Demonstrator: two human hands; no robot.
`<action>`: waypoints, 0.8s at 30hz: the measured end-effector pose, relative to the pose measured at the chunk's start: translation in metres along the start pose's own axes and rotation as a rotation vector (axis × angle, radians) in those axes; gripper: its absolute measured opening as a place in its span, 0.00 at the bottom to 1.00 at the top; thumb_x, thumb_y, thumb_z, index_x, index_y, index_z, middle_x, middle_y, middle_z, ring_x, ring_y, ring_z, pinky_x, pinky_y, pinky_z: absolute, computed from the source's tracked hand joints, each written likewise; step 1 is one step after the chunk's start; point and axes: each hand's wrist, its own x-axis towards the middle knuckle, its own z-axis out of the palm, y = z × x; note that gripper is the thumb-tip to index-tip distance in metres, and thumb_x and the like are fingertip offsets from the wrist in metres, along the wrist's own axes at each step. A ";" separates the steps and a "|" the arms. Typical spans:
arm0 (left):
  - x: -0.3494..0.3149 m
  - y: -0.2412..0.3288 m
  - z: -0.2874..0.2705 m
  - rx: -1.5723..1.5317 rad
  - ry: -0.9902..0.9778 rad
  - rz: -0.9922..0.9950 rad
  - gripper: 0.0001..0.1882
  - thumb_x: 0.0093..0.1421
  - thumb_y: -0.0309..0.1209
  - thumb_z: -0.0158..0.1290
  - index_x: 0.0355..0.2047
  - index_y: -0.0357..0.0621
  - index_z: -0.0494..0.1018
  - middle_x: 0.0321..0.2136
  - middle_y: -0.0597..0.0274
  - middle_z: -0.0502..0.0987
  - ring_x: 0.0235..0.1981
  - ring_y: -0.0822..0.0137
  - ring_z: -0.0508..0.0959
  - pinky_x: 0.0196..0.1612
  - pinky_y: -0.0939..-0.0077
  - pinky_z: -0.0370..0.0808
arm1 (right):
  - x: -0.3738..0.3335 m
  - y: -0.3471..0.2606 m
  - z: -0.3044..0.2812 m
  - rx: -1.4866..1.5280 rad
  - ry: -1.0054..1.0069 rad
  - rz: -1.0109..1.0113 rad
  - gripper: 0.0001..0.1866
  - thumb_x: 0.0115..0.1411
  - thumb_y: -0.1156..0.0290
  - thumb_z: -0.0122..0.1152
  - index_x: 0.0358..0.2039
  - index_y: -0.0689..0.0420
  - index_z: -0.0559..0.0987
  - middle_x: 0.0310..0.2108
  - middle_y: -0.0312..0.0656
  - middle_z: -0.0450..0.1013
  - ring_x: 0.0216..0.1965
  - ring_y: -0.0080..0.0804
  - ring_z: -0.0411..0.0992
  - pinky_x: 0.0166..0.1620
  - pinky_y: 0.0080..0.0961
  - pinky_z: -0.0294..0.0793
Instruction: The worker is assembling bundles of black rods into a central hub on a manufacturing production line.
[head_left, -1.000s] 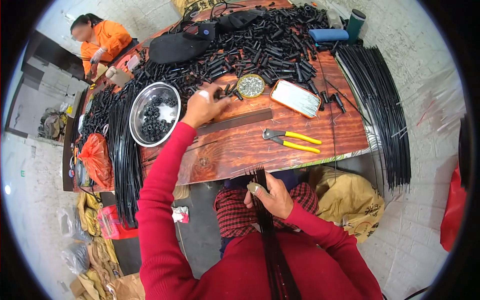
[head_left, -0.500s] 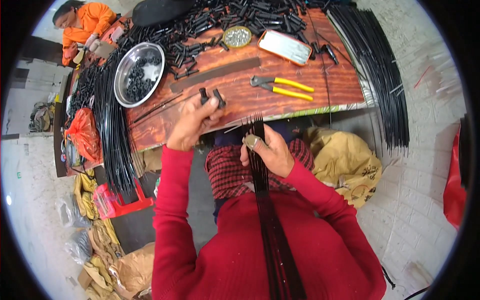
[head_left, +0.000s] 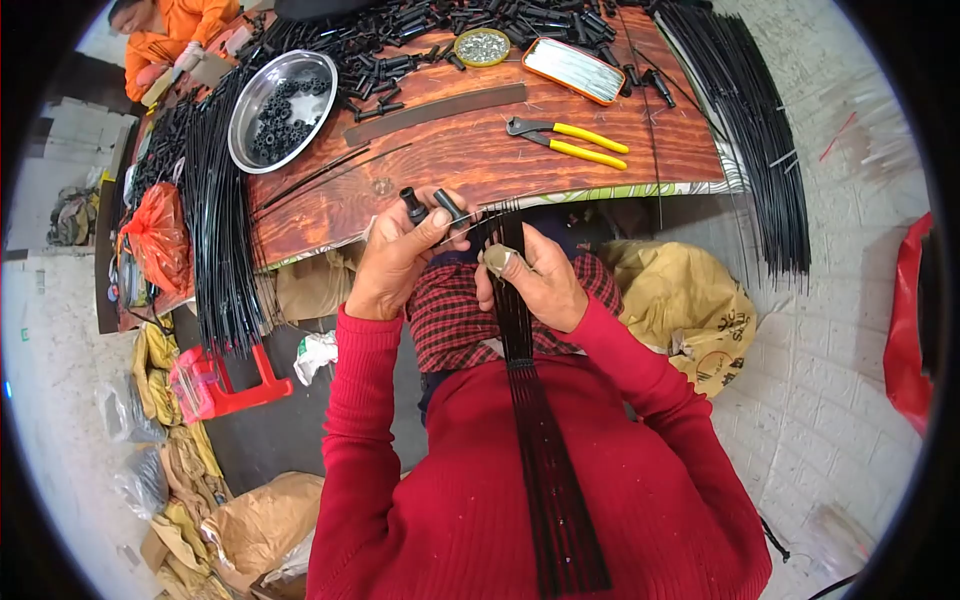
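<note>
My left hand (head_left: pixel 395 260) pinches black plastic tubular pieces (head_left: pixel 413 206) between thumb and fingers; a second black tube (head_left: pixel 451 207) sticks out beside the first. A thin pale wire or rod runs from these fingers toward the bundle in my right hand; its exact kind is too fine to make out. My right hand (head_left: pixel 538 280), its thumb wrapped in a beige covering (head_left: pixel 501 260), closes around a bundle of thin black rods (head_left: pixel 518 335). The rod tips fan out above the fist, and the bundle hangs down across my red sweater.
On the wooden table (head_left: pixel 470 135) lie yellow-handled pincers (head_left: pixel 575 145), a dark flat bar (head_left: pixel 440 114), a metal bowl of black rings (head_left: pixel 285 110), a dish of small metal parts (head_left: pixel 482 47) and a tray of pale pins (head_left: pixel 573 70). Black rods hang over both sides. An orange-clad person sits far left.
My left hand has moved right and lower, closer to the bundle, with the black tubes still in it. My right hand keeps its grip on the rods. The view has shifted slightly.
</note>
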 end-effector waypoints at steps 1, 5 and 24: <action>0.000 -0.002 -0.002 0.009 -0.025 0.013 0.14 0.64 0.32 0.59 0.45 0.38 0.73 0.42 0.58 0.79 0.36 0.73 0.79 0.44 0.74 0.80 | 0.000 0.000 0.001 -0.003 -0.001 0.001 0.19 0.71 0.54 0.51 0.43 0.61 0.69 0.27 0.41 0.73 0.28 0.26 0.73 0.33 0.23 0.76; -0.001 -0.003 -0.007 -0.017 -0.025 0.006 0.12 0.63 0.30 0.59 0.44 0.38 0.73 0.41 0.58 0.79 0.35 0.72 0.79 0.43 0.74 0.80 | 0.002 -0.001 0.002 -0.030 -0.008 0.021 0.19 0.71 0.55 0.51 0.44 0.61 0.69 0.27 0.41 0.73 0.28 0.25 0.73 0.33 0.23 0.76; 0.000 0.000 -0.003 -0.112 0.016 -0.085 0.16 0.64 0.31 0.57 0.49 0.34 0.73 0.37 0.59 0.79 0.35 0.74 0.79 0.42 0.78 0.84 | 0.009 0.008 -0.002 -0.032 0.000 0.023 0.23 0.70 0.53 0.51 0.50 0.63 0.67 0.27 0.42 0.73 0.27 0.26 0.73 0.33 0.24 0.76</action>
